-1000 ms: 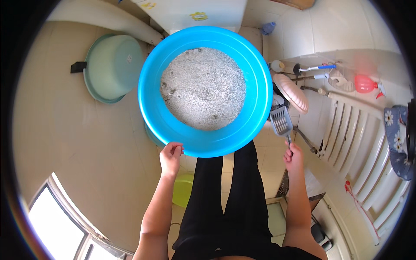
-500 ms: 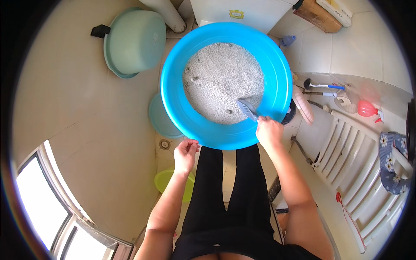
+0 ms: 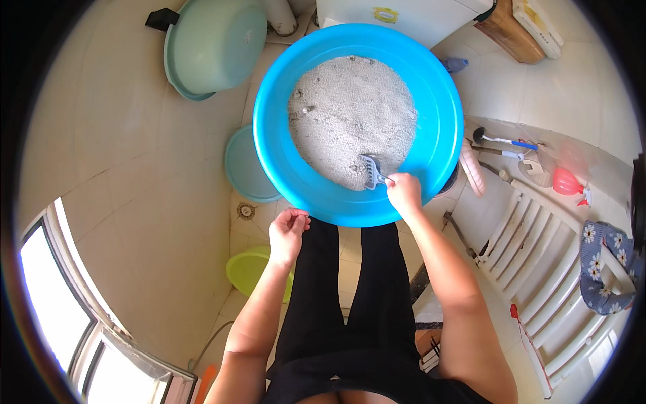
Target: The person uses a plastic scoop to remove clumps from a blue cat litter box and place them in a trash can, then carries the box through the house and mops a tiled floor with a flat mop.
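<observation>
- Two bare forearms rise from the lower edge, either side of legs in black trousers [image 3: 350, 296].
- Left hand [image 3: 288, 232], at seven o'clock from the blue basin [image 3: 282, 155], hangs loosely curled and grips nothing, just short of the rim.
- Right hand [image 3: 404, 193], at five o'clock on the basin, closes around the handle of a small grey slotted scoop [image 3: 371, 172], wrist bent over the rim.
- Scoop head rests in the grey litter [image 3: 353, 114] at its near edge, teeth pointing toward eleven o'clock.
- Step in hand, as I judge it: sifting clumps out; the next move calls for a shallow push under a clump, then a level lift.
- Farther off, a pale green tub [image 3: 212, 44] sits at ten o'clock, brushes [image 3: 501, 141] at three o'clock.
</observation>
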Motion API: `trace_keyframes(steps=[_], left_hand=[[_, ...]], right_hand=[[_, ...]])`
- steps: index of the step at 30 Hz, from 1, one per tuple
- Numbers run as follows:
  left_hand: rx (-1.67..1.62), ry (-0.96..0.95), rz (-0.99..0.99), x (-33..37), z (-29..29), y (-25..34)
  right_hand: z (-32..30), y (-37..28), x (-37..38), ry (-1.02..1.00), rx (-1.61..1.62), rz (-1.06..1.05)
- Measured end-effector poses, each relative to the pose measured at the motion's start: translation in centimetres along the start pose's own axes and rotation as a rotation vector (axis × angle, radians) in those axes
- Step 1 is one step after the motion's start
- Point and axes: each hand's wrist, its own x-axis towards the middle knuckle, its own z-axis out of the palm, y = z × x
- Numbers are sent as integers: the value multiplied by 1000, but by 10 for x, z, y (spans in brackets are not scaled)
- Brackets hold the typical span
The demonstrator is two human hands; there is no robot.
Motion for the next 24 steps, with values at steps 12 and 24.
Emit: trace_keyframes(steps=[12, 24], left_hand=[[-19, 4, -22, -3, -5, -2], [-18, -14, -20, -9, 3, -1]], right_hand=[[-7, -24, -3, -216, 838, 725], [10, -16, 13, 89, 843, 589]])
